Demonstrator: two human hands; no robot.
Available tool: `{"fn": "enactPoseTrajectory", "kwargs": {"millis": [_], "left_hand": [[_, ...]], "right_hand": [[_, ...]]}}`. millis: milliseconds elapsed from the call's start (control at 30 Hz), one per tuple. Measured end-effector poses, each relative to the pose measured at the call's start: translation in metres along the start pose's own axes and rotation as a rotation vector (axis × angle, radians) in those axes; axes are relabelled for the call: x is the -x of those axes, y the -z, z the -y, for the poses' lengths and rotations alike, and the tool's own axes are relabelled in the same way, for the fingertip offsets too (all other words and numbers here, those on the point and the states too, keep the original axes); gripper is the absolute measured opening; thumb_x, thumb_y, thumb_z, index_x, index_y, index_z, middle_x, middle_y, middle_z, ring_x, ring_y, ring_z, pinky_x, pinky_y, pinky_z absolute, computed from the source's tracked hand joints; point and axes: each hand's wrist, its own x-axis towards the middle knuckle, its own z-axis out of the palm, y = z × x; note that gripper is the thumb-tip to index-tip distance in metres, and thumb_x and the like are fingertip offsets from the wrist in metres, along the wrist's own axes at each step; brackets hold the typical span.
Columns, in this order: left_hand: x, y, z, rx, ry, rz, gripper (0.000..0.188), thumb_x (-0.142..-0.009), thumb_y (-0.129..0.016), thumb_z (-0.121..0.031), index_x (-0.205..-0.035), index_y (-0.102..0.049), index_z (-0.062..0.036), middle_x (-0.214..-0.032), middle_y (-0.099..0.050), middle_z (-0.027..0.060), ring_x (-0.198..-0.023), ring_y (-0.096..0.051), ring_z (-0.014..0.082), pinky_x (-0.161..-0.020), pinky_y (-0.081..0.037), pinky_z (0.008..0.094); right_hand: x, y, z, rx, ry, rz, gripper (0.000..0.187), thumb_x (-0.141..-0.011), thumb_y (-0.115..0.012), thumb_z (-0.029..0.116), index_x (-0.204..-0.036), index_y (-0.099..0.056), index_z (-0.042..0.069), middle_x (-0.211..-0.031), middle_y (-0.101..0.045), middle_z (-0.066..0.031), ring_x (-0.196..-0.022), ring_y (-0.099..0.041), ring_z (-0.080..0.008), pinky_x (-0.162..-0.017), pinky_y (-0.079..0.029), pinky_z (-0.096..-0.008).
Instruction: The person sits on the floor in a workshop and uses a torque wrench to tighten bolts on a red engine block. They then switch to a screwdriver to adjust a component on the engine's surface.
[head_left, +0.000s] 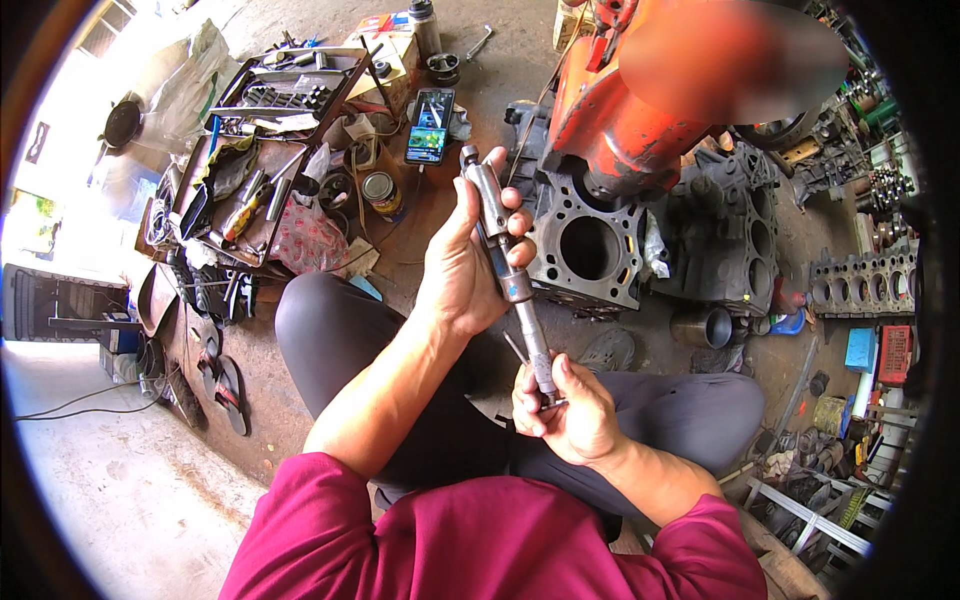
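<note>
Across my lap I hold a long steel tool [518, 287], with stepped round sections and collars like a tubular micrometer. My left hand [462, 262] is wrapped round its upper part, thumb along one side and fingertips on the other. Down at the lower end, my right hand [572, 412] pinches the knurled sleeve between thumb and fingers. A thin pin sticks out near that sleeve. The tool is tilted, its top leaning left and away from me. Just beyond it stands an engine block [590, 250] with an open round bore.
An orange machine [600, 120] stands over the block. To its right sits a second dark engine block [715, 240]. At the left are a tool tray [290, 90], a lit phone [430, 125], a tin can [380, 188] and sandals [228, 385]. A cylinder head [865, 283] lies far right.
</note>
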Motion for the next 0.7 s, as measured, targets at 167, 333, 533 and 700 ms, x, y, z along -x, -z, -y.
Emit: {"fn": "enactPoseTrajectory", "kwargs": {"millis": [167, 333, 533, 700], "left_hand": [[0.0002, -0.0009, -0.0004, 0.011, 0.003, -0.007, 0.061, -0.1, -0.053, -0.049, -0.15, -0.037, -0.0173, -0.098, -0.057, 0.0022, -0.081, -0.055, 0.0143, -0.061, -0.046, 0.0276], [0.0015, -0.002, -0.0009, -0.001, -0.002, -0.009, 0.061, -0.1, -0.052, -0.049, -0.15, -0.036, -0.0176, -0.098, -0.057, 0.0019, -0.081, -0.055, 0.0141, -0.061, -0.046, 0.0273], [0.0018, -0.0026, -0.0006, -0.032, -0.007, -0.02, 0.062, -0.1, -0.053, -0.049, -0.151, -0.035, -0.019, -0.099, -0.057, 0.0015, -0.081, -0.055, 0.0138, -0.062, -0.046, 0.0266], [0.0009, -0.0021, -0.0007, -0.06, -0.015, -0.01, 0.06, -0.1, -0.055, -0.046, -0.151, -0.035, -0.0208, -0.101, -0.057, 0.0011, -0.083, -0.055, 0.0137, -0.062, -0.047, 0.0263]], "right_hand": [[0.0011, -0.0012, 0.001, -0.064, -0.06, 0.043, 0.052, -0.104, -0.042, 0.053, -0.099, -0.058, 0.004, -0.082, -0.052, -0.0065, -0.061, -0.05, -0.0168, -0.059, -0.039, -0.0309], [0.0004, -0.002, 0.0005, -0.04, -0.041, 0.006, 0.049, -0.105, -0.043, 0.048, -0.1, -0.058, 0.002, -0.08, -0.054, -0.0062, -0.063, -0.052, -0.0157, -0.061, -0.043, -0.0293], [0.0012, -0.0016, 0.0016, 0.042, 0.004, -0.071, 0.042, -0.106, -0.045, 0.042, -0.1, -0.058, 0.002, -0.079, -0.055, -0.0048, -0.063, -0.053, -0.013, -0.059, -0.043, -0.0257], [0.0005, -0.0003, -0.0014, 0.241, 0.141, -0.157, 0.024, -0.104, -0.056, 0.029, -0.097, -0.056, 0.006, -0.079, -0.055, 0.0002, -0.062, -0.05, -0.0063, -0.055, -0.039, -0.02]]}}
